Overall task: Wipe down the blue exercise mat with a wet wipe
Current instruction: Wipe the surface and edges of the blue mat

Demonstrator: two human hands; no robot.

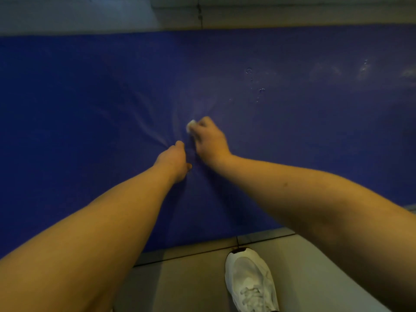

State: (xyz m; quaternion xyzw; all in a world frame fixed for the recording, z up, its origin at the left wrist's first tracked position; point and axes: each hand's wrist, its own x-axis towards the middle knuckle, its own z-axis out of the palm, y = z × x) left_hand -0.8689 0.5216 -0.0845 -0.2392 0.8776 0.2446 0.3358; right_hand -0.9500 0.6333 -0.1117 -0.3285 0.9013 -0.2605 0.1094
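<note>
Beneath me, nine to three o'clock, runs the blue mat (90,97); right hand (209,140) grips the wet wipe (191,125), left hand (173,161) pinches mat.

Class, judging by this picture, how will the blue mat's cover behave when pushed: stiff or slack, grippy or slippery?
Probably slack: creases fan across the blue mat from the left hand. Likely soft underneath, dimpling there. Perhaps slippery: droplets bead on its surface.

Pale tiled floor (191,287), lower part of view. Dark grout lines (252,240) cross near its far edge. White lace-up sneaker (251,282) on the tiles, right of centre, toe pointing away. Top of view: pale surface strip (90,16) with a dark vertical seam (200,16).
</note>
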